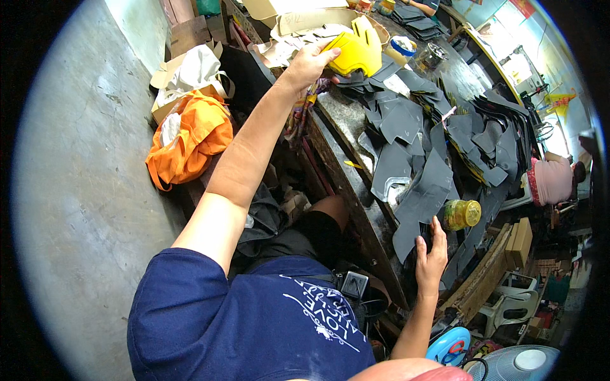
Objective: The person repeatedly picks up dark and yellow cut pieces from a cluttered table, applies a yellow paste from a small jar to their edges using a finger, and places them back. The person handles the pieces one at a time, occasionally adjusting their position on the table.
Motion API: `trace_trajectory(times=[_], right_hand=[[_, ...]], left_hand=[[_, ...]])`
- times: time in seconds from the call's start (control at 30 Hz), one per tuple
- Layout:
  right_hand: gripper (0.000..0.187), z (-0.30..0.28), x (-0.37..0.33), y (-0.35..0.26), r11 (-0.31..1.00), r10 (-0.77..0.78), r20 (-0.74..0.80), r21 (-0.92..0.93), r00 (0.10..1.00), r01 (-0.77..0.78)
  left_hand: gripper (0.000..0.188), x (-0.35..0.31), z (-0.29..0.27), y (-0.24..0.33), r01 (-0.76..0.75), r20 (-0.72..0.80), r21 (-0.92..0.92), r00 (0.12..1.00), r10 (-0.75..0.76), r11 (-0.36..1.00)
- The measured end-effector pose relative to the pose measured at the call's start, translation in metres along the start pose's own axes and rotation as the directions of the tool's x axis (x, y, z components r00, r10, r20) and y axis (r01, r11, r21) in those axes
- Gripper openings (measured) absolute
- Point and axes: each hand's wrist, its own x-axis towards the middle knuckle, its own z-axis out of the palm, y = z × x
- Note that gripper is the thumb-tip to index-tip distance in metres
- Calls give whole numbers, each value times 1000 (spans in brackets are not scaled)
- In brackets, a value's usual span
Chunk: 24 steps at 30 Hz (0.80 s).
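Reaching far forward, my left hand (311,63) grips some yellow cut sheet pieces (356,51), its thumb on top and the other fingers partly hidden beneath. The pieces are held over the table's far left end, beside an open cardboard box. My right hand (432,257) is open at the near edge of the table, its fingers stretched out. Its fingertips are close to a dark grey cut piece (422,197) and a jar with a yellow lid (462,214); whether they touch is unclear. Many dark grey cut pieces (400,117) lie in loose, overlapping piles across the table.
A cardboard box (295,22) stands at the far left of the table (346,184), near a blue-rimmed tub (403,46). To the left sits an orange bag (194,136). At the lower right are a fan (515,367) and a white plastic chair (511,305). Other people are farther off.
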Motion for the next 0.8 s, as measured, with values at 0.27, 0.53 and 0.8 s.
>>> trace_trajectory(times=[0.27, 0.53, 0.8], right_hand=[[54, 1, -1, 1, 1000, -9, -7, 22, 1000, 9], [53, 0, 0, 0, 1000, -10, -8, 3, 1000, 10], [52, -1, 1, -1, 1000, -8, 1, 0, 1000, 8]], left_hand=[[35, -12, 7, 9, 205, 68, -292, 979, -193, 934], [36, -17, 10, 6, 198, 101, -336, 980, -173, 921], [24, -3, 23, 22, -439, 76, 732, 813, 577, 522]])
